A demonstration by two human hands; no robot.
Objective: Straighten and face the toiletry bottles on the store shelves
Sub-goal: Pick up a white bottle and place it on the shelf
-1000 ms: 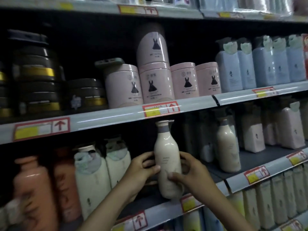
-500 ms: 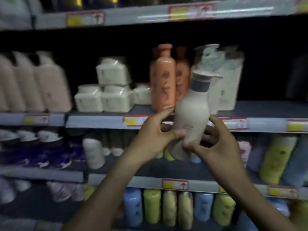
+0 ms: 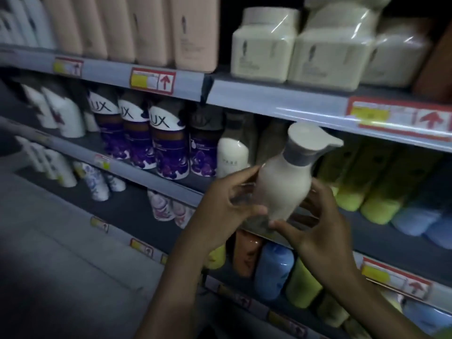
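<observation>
A cream pump bottle with a grey collar and a spout pointing right is held tilted in the air in front of the middle shelf. My left hand grips its left side with thumb and fingers curled round the body. My right hand holds its base and right side from below. On the shelf just behind stands a similar white bottle, next to purple LUX bottles.
Pink bottles and cream square tubs fill the shelf above. Green bottles and blue bottles lie to the right. Lower shelves hold blue, green and orange bottles. The grey floor lies at lower left.
The view has dropped from the upper shelves to lower ones. Both hands have carried the cream bottle down and left, away from its earlier shelf spot, tilting it.
</observation>
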